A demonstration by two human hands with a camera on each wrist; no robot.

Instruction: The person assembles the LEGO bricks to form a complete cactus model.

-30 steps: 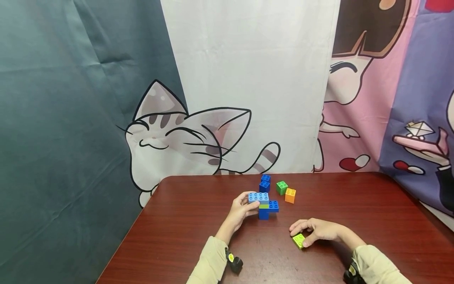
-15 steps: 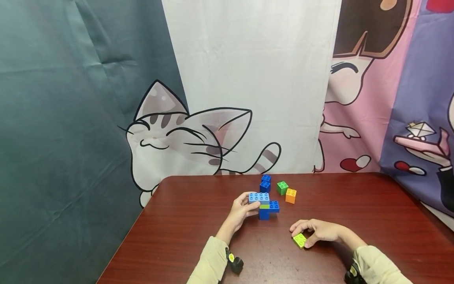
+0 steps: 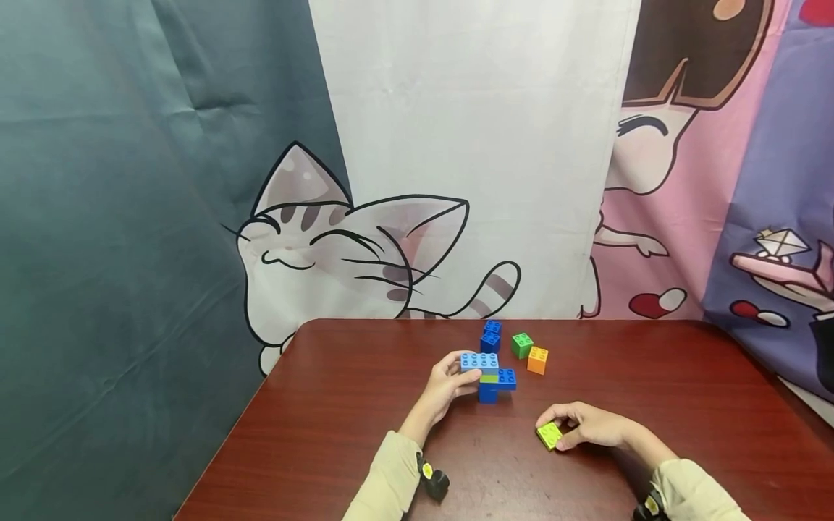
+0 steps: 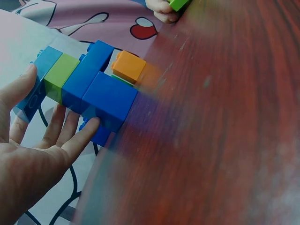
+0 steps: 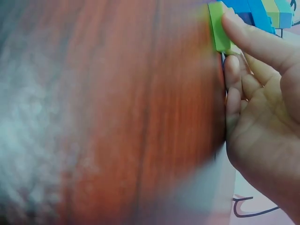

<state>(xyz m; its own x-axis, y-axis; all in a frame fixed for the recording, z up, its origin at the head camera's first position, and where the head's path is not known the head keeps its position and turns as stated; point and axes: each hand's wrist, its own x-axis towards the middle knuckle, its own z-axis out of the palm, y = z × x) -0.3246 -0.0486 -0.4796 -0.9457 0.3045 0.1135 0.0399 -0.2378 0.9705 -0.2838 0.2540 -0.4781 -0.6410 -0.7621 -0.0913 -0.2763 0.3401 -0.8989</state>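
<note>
My left hand (image 3: 445, 388) grips a stack of building bricks at its left side, with the thumb on the light blue brick (image 3: 479, 362) on top. Under that brick sit a lime green brick (image 4: 62, 78), a longer blue brick (image 3: 507, 378) jutting right, and a blue brick (image 3: 487, 394) at the bottom. In the left wrist view a fingertip touches the bottom brick. My right hand (image 3: 591, 424) pinches a flat lime green brick (image 3: 549, 435) between thumb and fingers, low over the table; whether it touches the wood cannot be told.
Behind the stack, two blue bricks (image 3: 491, 341), a green brick (image 3: 522, 345) and an orange brick (image 3: 537, 359) stand on the dark red wooden table (image 3: 313, 434). A printed curtain (image 3: 521, 145) hangs just beyond the table's far edge.
The right hand's fingers have closed in on the flat lime green brick, which has turned and shifted slightly away from the camera. The left hand holds the stack as before. The head view has shifted slightly.
</note>
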